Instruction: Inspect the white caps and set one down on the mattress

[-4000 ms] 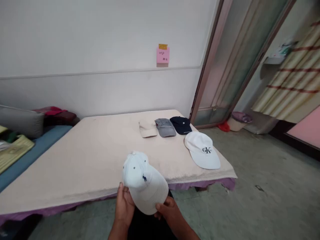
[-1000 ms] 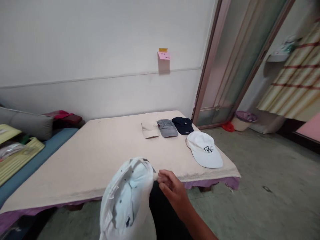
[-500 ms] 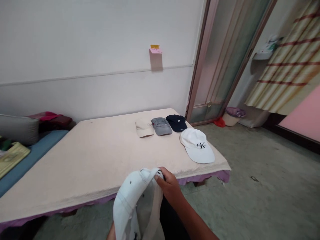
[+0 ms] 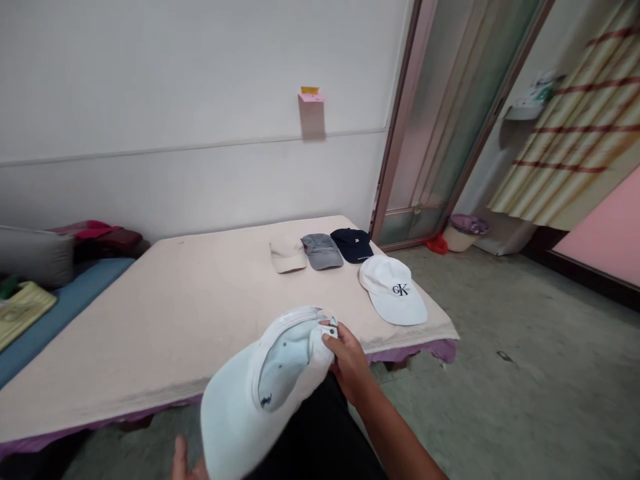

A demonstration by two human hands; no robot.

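Observation:
A pale white baseball cap (image 4: 235,407) is held up in front of the bed, its inside turned toward me and its brim at the lower left. My right hand (image 4: 347,360) pinches the cap's back strap between thumb and fingers. At the bottom edge, beside the brim, my left hand (image 4: 187,463) shows only in part, with a finger stretched up and apart. On the bed lie a beige cap (image 4: 288,255), a grey cap (image 4: 323,251) and a navy cap (image 4: 353,245) in a row. Nearer the corner rests a white cap (image 4: 393,290) with dark letters.
The bed (image 4: 200,293) has a cream cover with a purple edge. A grey pillow (image 4: 35,257) and a blue mat (image 4: 95,283) are at its left. Beyond the right side stand a sliding door (image 4: 430,120) and a waste bin (image 4: 463,233) on the grey floor (image 4: 540,373).
The held cap has turned over and up, so its inside and brim now show. My left hand has come into view at lower left, off the cap.

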